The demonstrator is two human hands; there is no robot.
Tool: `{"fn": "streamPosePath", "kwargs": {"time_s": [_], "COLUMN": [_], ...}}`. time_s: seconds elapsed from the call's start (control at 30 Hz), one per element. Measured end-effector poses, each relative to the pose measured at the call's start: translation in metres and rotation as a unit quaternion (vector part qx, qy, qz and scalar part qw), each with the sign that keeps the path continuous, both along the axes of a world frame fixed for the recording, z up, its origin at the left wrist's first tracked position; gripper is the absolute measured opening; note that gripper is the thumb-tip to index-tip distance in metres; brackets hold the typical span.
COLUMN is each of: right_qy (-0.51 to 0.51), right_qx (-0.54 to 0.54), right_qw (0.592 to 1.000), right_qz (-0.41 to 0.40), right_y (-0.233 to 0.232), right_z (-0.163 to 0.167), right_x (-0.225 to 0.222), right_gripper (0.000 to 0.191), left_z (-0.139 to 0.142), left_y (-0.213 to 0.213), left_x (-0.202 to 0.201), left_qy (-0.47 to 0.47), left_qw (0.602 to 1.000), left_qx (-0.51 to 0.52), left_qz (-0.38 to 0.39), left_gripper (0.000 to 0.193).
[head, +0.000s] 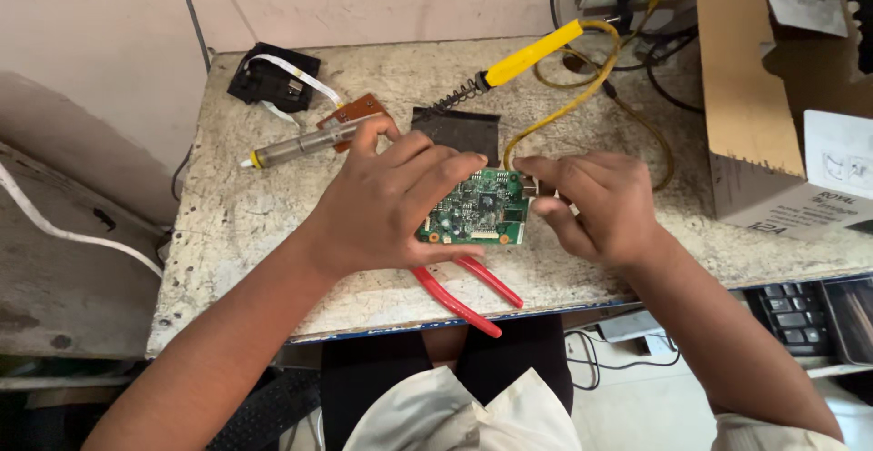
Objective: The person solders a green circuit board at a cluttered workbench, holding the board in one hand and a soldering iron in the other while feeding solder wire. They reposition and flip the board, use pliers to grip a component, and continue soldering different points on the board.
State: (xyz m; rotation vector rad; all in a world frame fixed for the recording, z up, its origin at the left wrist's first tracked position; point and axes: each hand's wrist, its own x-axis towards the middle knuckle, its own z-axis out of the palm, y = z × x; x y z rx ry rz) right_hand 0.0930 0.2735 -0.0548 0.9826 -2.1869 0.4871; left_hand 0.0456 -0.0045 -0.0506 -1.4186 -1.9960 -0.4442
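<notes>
Both hands grip a green printed circuit board [477, 207] over the table [236, 215].
Left hand [386, 201] fingers hide its left edge; right hand [596, 205] fingers pinch the right edge; red-handled pliers [464, 292] partly hidden beneath.

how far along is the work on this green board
Done: tools are laid out, the yellow soldering iron and the desoldering pump resting on the bench, red pliers near its front edge. In hand: the left hand and right hand hold the green circuit board by its sides. Left: no tool touches the board, so any soldering looks not yet begun.
</notes>
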Motion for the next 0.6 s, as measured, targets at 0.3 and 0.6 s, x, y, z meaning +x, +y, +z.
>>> {"fn": "streamPosePath", "kwargs": {"time_s": [0.3,0.6], "right_qy": [-0.007,0.005], "right_qx": [0.012,0.019], "right_qw": [1.0,1.0], "right_qz": [0.01,0.004], "right_y": [-0.0069,-0.004], "right_z": [0.0078,0.0031], "right_x": [-0.0042,-0.0069], "right_gripper": [0.034,0.026], "left_z": [0.0077,0.002], "left_y": [-0.008,-0.007], "left_x": [-0.0042,-0.0058], "left_qy": [0.004,0.043], "left_qw": [1.0,0.999], "left_qx": [0.01,-0.001], "left_qz": [-0.014,-0.025], "left_gripper": [0.092,0.088]}}
